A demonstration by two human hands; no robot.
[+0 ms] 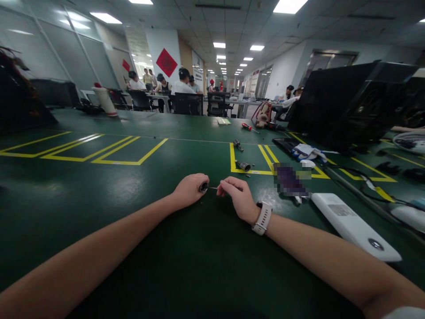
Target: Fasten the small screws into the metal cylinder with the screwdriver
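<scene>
The hollow metal cylinder point(203, 187) looks stiff and smooth, probably fairly light and a little slippery, so its round outer wall seems the place to grip. It sits wrapped in the left hand point(189, 191) over the desk point(159, 274), mouth towards the right hand point(237, 199), which pinches a thin metal rod point(213, 188) pointing at it

The left forearm point(113, 239) and right forearm point(305, 237) angle inward; the left hand point(188, 190) curls closed, and the right hand point(239, 198), just beside it, forms a pinch.
</scene>
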